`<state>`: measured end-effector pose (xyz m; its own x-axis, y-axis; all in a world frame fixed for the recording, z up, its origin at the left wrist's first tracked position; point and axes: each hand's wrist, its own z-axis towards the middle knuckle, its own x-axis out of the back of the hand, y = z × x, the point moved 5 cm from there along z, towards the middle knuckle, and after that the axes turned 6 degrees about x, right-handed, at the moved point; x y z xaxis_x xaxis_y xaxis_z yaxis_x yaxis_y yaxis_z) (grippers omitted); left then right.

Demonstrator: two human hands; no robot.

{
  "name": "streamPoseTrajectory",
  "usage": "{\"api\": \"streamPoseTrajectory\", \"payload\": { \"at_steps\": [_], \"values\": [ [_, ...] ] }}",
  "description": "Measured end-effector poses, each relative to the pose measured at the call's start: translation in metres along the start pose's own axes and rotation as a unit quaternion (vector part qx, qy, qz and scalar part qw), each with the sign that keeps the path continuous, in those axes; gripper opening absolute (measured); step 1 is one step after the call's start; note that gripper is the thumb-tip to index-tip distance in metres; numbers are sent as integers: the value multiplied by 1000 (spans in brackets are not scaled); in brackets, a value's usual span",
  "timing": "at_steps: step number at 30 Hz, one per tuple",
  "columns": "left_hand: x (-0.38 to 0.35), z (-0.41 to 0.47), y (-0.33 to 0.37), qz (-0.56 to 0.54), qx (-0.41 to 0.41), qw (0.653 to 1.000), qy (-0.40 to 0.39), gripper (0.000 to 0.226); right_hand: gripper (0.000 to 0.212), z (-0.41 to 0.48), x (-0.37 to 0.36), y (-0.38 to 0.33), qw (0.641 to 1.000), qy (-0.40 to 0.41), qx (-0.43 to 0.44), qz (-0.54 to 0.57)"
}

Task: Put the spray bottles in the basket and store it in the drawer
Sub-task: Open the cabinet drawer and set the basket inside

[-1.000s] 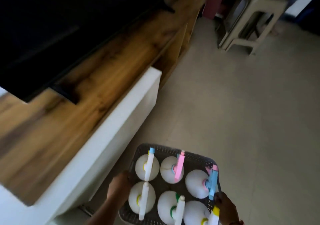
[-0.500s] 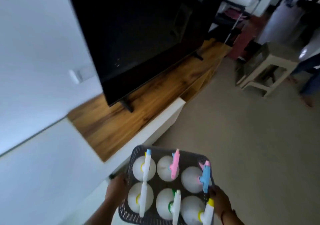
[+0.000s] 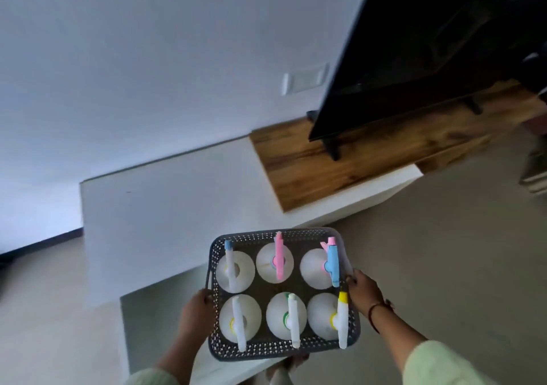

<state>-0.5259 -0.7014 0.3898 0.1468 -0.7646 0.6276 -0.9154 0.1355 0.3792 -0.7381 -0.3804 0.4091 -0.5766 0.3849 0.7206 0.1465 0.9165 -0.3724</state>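
A dark perforated basket (image 3: pixel 260 350) hangs in the air at the bottom centre, carried between both hands. Inside stand several white spray bottles in two rows, among them one with a pink trigger (image 3: pixel 278 261) and one with a blue trigger (image 3: pixel 332 261). My left hand (image 3: pixel 196 310) grips the basket's left rim. My right hand (image 3: pixel 364 293) grips the right rim. Below the basket a white open drawer (image 3: pixel 154 304) juts from the white cabinet (image 3: pixel 165 201).
A black TV (image 3: pixel 429 44) stands on a wooden top (image 3: pixel 340 159) at the right of the cabinet. A white wall with a socket plate (image 3: pixel 305 81) fills the upper left. Beige floor lies left and right of the cabinet.
The view has swung left, from the TV and wooden top to the white cabinet and wall. The basket stays held in both hands, now over the open drawer.
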Motion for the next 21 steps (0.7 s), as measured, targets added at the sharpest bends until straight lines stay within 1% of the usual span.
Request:
{"api": "streamPoseTrajectory", "payload": {
  "at_steps": [6, 10, 16, 21],
  "values": [
    [39, -17, -97, -60, 73, 995, 20, 26, 22, -21, -66, -58, 996, -40, 57, -51],
    [48, -27, -144, -81, 112, 990, 31, 27, 20, -36, -101, -80, 992, -67, 80, -74],
    [56, -30, -182, -93, 150, 983, 47, 31, 23, -44, -136, -97, 986, -95, 99, -94],
    [47, -20, -193, -97, 160, 981, 45, 32, 25, -38, -153, -98, 986, -100, 96, -93]
  ]
}}
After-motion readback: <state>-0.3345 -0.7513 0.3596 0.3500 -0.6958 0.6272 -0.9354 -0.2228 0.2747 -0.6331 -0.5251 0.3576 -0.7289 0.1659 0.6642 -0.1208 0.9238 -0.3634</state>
